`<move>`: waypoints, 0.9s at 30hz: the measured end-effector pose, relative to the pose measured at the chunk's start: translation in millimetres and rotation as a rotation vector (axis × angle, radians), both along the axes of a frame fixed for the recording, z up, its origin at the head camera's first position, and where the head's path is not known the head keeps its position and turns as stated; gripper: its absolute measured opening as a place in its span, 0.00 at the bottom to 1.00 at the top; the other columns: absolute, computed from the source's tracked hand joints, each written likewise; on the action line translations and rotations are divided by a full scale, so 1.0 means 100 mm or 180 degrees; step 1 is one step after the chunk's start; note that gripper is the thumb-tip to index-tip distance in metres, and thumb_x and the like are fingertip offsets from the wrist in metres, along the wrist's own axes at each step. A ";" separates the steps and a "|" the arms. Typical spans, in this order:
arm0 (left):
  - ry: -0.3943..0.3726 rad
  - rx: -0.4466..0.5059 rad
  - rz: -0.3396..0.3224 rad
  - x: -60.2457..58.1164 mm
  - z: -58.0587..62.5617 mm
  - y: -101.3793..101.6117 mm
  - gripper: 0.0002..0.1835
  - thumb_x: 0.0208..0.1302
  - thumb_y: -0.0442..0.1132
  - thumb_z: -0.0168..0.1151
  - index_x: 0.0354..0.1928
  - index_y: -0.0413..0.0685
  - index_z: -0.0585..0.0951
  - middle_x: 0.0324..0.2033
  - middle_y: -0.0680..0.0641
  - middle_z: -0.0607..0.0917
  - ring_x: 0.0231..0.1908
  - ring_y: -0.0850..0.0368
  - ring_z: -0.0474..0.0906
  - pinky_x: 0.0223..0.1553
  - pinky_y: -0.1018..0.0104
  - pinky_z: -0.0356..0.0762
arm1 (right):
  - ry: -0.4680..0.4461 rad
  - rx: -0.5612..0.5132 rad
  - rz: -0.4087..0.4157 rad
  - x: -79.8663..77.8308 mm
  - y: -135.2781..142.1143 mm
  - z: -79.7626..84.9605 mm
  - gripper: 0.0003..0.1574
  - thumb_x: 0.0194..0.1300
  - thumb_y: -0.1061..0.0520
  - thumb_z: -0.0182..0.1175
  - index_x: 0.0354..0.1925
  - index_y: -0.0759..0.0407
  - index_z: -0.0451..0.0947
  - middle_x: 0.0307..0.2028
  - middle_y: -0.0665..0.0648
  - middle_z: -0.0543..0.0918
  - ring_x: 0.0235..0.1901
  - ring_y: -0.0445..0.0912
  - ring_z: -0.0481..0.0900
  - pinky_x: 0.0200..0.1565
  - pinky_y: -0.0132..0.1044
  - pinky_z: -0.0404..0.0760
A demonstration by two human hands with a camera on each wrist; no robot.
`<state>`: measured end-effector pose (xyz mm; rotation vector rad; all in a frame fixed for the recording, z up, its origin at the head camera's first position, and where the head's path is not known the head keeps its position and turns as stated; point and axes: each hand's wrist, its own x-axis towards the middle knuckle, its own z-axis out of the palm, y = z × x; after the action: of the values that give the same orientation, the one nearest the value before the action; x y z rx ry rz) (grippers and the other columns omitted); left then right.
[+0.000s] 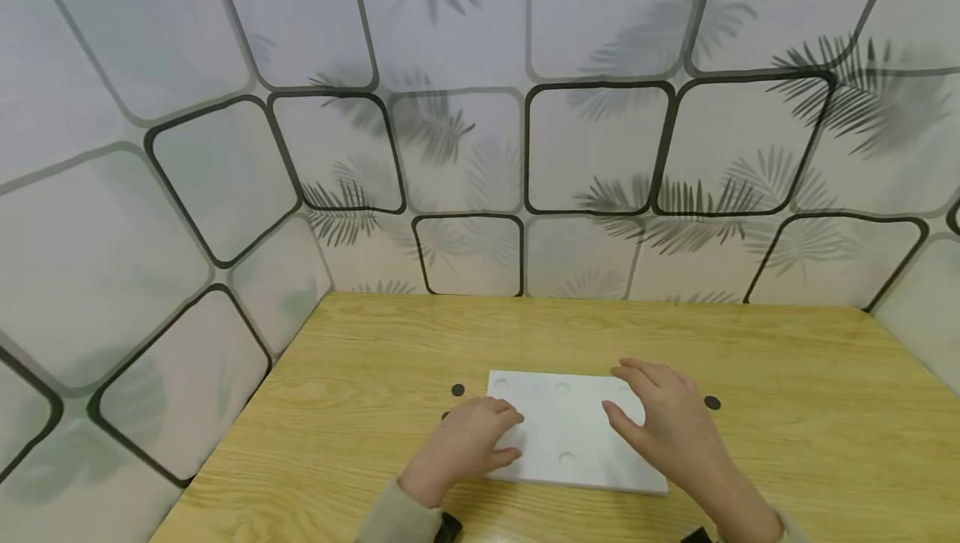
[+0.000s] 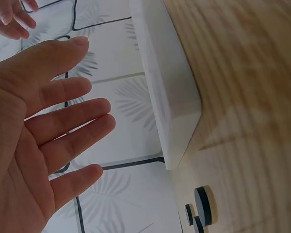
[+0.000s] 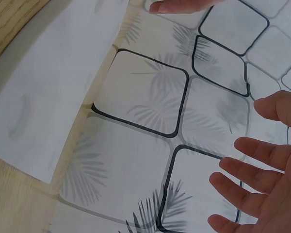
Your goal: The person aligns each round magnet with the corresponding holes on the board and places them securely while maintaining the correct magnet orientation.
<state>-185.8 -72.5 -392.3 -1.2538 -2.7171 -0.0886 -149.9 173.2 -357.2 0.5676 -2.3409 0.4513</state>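
A flat white board [image 1: 570,418] with several shallow round recesses lies on the wooden table. Over its left end hovers my left hand [image 1: 476,443], fingers spread and relaxed, holding nothing. In the left wrist view the open palm [image 2: 43,131] faces the side of the board [image 2: 172,92]. My right hand [image 1: 667,418] is above the board's right end, thumb apart from the fingers and nothing between them. The right wrist view has its loosely bent fingers [image 3: 247,189] away from the board [image 3: 43,87]. A black disc [image 1: 458,391] lies left of the board, another black disc [image 1: 712,402] right of it.
The wooden table [image 1: 337,410] reaches back to a patterned wall covering [image 1: 465,151] with dark outlines and leaf prints. Several black discs [image 2: 202,206] rest on the table past the board's end in the left wrist view.
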 end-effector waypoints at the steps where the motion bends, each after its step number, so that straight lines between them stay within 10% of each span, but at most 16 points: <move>1: -0.0044 -0.0003 0.0000 0.00 0.00 0.00 0.18 0.53 0.50 0.62 0.43 0.49 0.80 0.37 0.54 0.80 0.37 0.63 0.75 0.40 0.72 0.71 | -0.0003 0.0001 0.0002 0.00 0.00 0.00 0.22 0.40 0.57 0.69 0.37 0.63 0.78 0.38 0.60 0.80 0.37 0.56 0.77 0.35 0.56 0.71; 27: -0.0533 -0.0283 0.0293 0.03 -0.06 0.04 0.14 0.45 0.50 0.68 0.33 0.51 0.81 0.30 0.58 0.78 0.27 0.68 0.70 0.28 0.76 0.68 | 0.0020 0.0064 0.0033 0.00 -0.01 0.00 0.21 0.41 0.56 0.68 0.37 0.63 0.79 0.37 0.59 0.80 0.35 0.54 0.77 0.33 0.53 0.73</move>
<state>-182.4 -68.7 -398.2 -1.1915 -2.9478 -0.0657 -149.8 171.9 -357.2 0.5900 -2.3400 0.4304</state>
